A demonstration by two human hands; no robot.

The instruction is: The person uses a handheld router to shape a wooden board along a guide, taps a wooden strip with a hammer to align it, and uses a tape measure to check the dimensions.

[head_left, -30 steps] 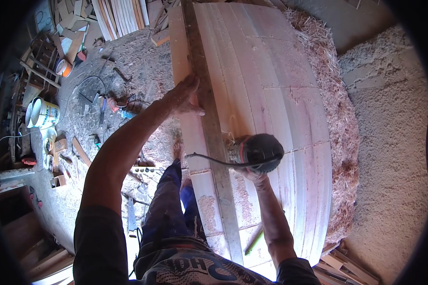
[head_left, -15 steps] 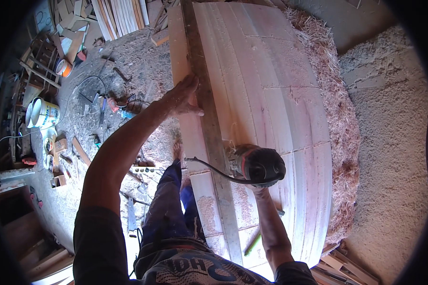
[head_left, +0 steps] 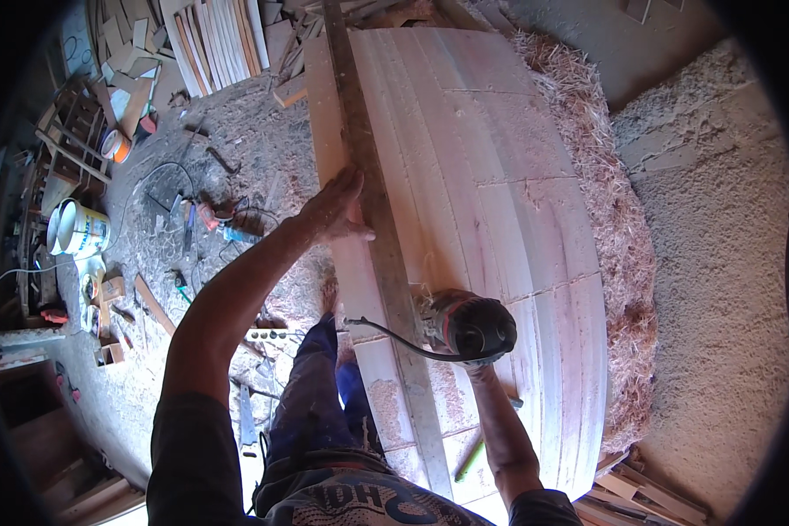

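Note:
A broad panel of pale wooden planks (head_left: 491, 219) lies in front of me, with a long narrow straight bar (head_left: 393, 272) across it near its left side. My left hand (head_left: 333, 212) rests on the bar's left edge and the wood beside it, fingers stretched and thumb apart. Lower down, against the right side of the bar, stands a corded power tool (head_left: 484, 326), router-like, with a round black motor end and a red ring. My right hand (head_left: 479, 372) is around it, its fingers mostly hidden by the motor. The black cord loops left over the bar.
A green stick-like thing (head_left: 470, 460) lies on the panel near my right forearm. Wood shavings (head_left: 618, 237) heap along the panel's right edge. On the floor at left are a red-and-blue power tool (head_left: 223, 221), white buckets (head_left: 86, 228), a handsaw (head_left: 246, 416) and wood offcuts.
The view has shifted, so the panel and both hands sit lower in the picture. Against the bar, my hands and the power tool keep about the same places.

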